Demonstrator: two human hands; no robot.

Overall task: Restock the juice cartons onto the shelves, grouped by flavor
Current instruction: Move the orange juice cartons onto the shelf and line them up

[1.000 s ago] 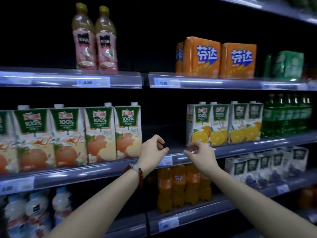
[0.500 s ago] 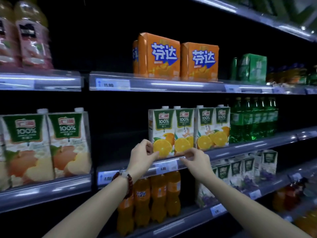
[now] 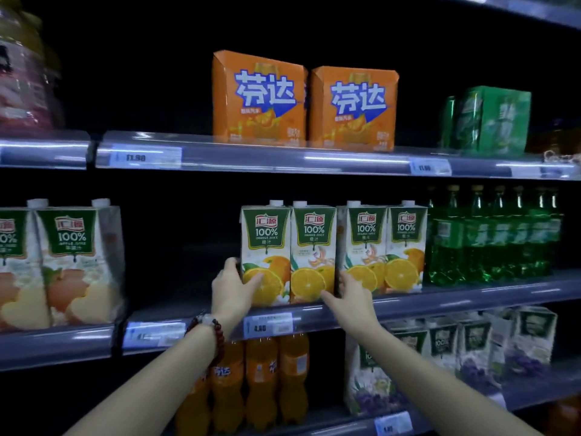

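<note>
Our left hand [image 3: 232,292] and right hand [image 3: 349,298] clamp two orange cartons [image 3: 287,256] between them, fingers spread; right grip's probably partial.

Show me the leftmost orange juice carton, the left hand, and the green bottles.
Leftmost orange juice carton [image 3: 265,234], head view: green label.
Left hand [image 3: 231,292], head view: back of hand.
Green bottles [image 3: 490,247], head view: bottle bodies.

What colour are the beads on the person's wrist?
Dark reddish-brown bracelet, with one pale bead, on the left wrist; head view.
</note>
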